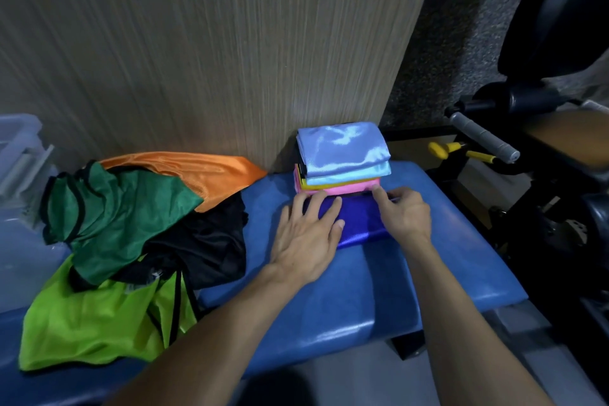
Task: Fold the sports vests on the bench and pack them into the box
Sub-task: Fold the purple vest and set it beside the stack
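A folded dark blue vest (359,221) lies on the blue padded bench (428,260). My left hand (308,236) lies flat on its left part with fingers spread. My right hand (403,214) holds its right edge, fingers curled over the fold. Just behind stands a stack of folded vests (342,155), light blue on top, yellow and pink beneath, against the wall. At the left lies a loose pile: a dark green vest (112,208), an orange vest (204,171), a black vest (204,247) and a lime vest (95,323). A clear plastic box (16,181) sits at the far left.
A wood-grain wall panel (214,43) rises directly behind the bench. Black gym equipment with a grey grip (481,137) and yellow handles (441,149) stands to the right. The bench's right end drops off near the machine.
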Demonstrator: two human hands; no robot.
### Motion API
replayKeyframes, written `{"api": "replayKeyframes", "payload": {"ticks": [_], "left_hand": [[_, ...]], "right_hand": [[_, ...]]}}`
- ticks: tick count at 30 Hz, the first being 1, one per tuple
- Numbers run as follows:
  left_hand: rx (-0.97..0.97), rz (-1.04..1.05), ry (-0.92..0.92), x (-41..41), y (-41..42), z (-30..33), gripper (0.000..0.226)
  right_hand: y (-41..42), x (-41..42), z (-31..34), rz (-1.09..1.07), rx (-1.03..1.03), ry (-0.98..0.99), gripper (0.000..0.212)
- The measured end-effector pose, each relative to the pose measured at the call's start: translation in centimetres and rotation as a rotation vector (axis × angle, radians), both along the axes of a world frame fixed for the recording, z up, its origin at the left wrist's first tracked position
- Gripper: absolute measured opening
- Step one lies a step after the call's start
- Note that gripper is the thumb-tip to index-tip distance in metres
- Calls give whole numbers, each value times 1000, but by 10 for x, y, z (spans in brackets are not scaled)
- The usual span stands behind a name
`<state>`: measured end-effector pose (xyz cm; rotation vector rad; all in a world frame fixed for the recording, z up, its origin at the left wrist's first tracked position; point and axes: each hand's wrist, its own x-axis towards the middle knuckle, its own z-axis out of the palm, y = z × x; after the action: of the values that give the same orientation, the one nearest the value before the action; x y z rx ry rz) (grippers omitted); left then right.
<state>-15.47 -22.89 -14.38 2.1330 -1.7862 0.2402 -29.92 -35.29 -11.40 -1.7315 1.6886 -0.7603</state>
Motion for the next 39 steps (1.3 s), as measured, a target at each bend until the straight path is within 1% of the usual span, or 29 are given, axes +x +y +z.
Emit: {"api": "replayKeyframes", "payload": {"ticks": [2, 4, 5, 7, 8, 11, 13, 16, 19, 22, 24, 25, 26, 27, 29, 31, 33, 35, 39], "left_hand": [[-70, 11, -42, -1, 0, -1, 44], [-122, -57, -115, 0, -2, -4, 39], [-129, -104, -147, 1, -4, -5, 40], [-127, -163, -158, 3, -4, -8, 38], [-99, -164, -126, 4, -1, -8, 40], [87, -160, 3, 3, 8, -5, 65], [173, -164, 59, 0, 8, -5, 71], [215, -176, 73, -5, 1, -1, 68], [240, -219, 101, -1, 7, 7, 63], [106, -291, 62, 23, 32, 26, 52], [33, -267, 26, 53, 55, 45, 47], [17, -225, 18, 69, 67, 57, 45], [3, -174, 17, 86, 82, 68, 43], [-7, -123, 22, 102, 97, 76, 40], [-38, -29, 24, 128, 132, 82, 30], [-77, 55, 45, 145, 165, 76, 25], [-74, 117, 101, 155, 188, 67, 27], [-63, 131, 123, 159, 198, 62, 28], [-38, 43, 147, 143, 198, 60, 29]], "right_hand": [[-1, -5, 1, 6, -5, -7, 48], [0, -6, 3, 10, 5, -4, 47], [0, -6, 3, 11, 12, 3, 47], [-1, -4, 3, 22, 20, 41, 43], [-1, -2, 1, 29, 15, 73, 40], [-1, 3, -3, 16, -22, 158, 37], [-1, 4, -5, -14, -60, 178, 35], [3, 3, -8, -41, -192, 175, 30], [13, 7, -6, 32, -395, 212, 24], [34, 21, 2, 158, -549, 305, 21], [50, 34, 11, 162, -658, 428, 19], [55, 40, 14, 151, -678, 488, 18], [61, 46, 17, 156, -662, 538, 18], [65, 50, 18, 177, -603, 591, 17], [70, 54, 14, 221, -418, 668, 24], [70, 50, 6, 255, -287, 637, 35], [72, 42, -4, 288, -285, 558, 39], [75, 37, -13, 306, -347, 525, 40], [78, 28, -23, 337, -405, 466, 60]]}}
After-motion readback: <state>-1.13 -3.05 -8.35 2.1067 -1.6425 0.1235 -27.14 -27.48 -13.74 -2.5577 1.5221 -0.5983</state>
